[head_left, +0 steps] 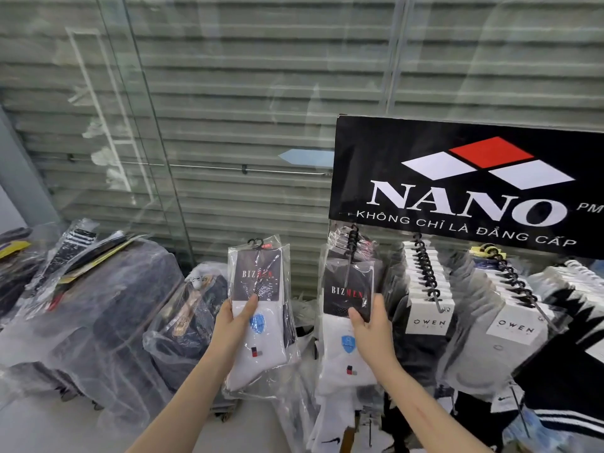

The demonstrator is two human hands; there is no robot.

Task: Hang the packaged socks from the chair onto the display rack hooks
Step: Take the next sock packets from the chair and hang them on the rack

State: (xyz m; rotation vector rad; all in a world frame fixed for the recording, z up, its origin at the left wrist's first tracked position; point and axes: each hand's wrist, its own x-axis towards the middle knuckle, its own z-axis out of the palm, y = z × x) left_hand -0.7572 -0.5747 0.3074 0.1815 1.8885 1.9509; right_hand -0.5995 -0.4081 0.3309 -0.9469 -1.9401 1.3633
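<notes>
With my left hand (237, 325) pinching a loose clear-bagged white sock pack (258, 308) and my right hand (371, 325) gripping the front pack (348, 308) hanging on the crowded black rack hook (353, 243), the slippery plastic could slide free, or the small hanger miss the hook tip.

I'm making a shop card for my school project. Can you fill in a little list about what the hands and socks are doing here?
left hand: holds a loose BIZMEN sock pack, white socks, off the rack
right hand: grips the front BIZMEN pack hanging on the leftmost hook
next hooks: OWEN packs, many per hook
sign: black, says NANO, above the hooks
left side: more bagged socks piled up
</notes>
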